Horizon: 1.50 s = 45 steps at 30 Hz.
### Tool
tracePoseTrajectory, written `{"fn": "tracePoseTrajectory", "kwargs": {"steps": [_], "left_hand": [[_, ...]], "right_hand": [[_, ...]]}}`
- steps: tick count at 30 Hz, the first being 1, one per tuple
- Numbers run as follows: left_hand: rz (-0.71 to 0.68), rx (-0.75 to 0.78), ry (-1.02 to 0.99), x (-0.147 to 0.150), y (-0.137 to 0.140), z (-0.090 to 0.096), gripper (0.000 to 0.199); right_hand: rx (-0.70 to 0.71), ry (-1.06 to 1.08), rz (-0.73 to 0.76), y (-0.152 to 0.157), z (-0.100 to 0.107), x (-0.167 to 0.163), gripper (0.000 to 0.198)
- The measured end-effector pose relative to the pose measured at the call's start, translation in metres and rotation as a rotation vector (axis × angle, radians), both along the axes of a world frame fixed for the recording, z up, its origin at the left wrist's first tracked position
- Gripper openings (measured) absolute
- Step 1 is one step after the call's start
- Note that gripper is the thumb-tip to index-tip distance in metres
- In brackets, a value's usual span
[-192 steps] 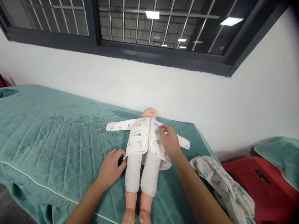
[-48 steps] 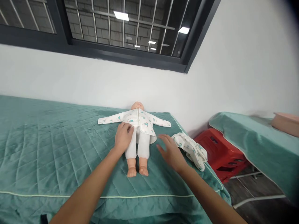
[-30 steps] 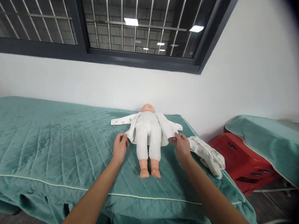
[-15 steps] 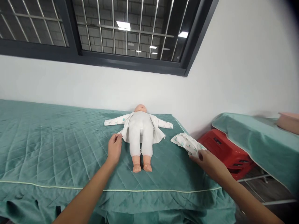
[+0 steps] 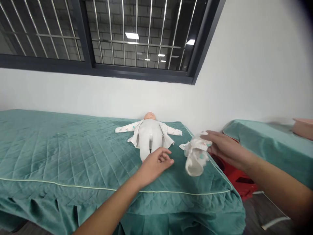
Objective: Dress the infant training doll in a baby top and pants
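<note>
A baby doll [image 5: 150, 130] lies on its back on the green quilted bedspread [image 5: 80, 156], its head by the wall. An unfastened white top [image 5: 168, 138] with printed sleeves stretched sideways is spread around it. My right hand [image 5: 217, 143] has lifted a bunched white printed baby garment [image 5: 197, 153], possibly pants, whose round opening hangs downward; the hand is somewhat blurred. My left hand [image 5: 157, 164] is in front of the doll's lower legs and hides its feet. Nothing shows in its loosely curled fingers, and it is apart from the garment.
The bed's front edge with its pale piping runs below my hands. At the right, a red plastic stool [image 5: 238, 179] stands between this bed and another green-covered surface [image 5: 271, 140], which bears a pinkish box [image 5: 303, 128]. A barred window [image 5: 146, 39] is in the wall behind.
My left hand has left the top's hem and moved right across the doll's legs. My right hand has raised the garment off the bed, so its opening now hangs down. The view has shifted slightly.
</note>
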State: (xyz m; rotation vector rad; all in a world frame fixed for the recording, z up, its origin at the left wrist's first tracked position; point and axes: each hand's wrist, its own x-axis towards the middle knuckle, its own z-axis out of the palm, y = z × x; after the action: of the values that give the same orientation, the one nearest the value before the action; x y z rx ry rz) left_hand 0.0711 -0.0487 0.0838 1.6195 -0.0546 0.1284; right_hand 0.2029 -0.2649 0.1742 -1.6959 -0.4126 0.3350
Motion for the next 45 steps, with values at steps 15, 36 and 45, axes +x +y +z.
{"fn": "tracePoseTrajectory", "kwargs": {"steps": [15,36,45], "left_hand": [[0.4,0.026,-0.206,-0.017,0.06,0.113,0.016],[0.163,0.615,-0.495,-0.044,0.038,0.116,0.038],[0.255,0.313,-0.387,-0.03,0.056,0.093,0.023]], "right_hand": [[-0.209,-0.836,0.114,0.052,0.069,-0.072,0.044],[0.18,-0.151,0.284,0.119,0.083,-0.052,0.025],[-0.178,-0.44,0.401,0.085,0.055,-0.04,0.03]]}}
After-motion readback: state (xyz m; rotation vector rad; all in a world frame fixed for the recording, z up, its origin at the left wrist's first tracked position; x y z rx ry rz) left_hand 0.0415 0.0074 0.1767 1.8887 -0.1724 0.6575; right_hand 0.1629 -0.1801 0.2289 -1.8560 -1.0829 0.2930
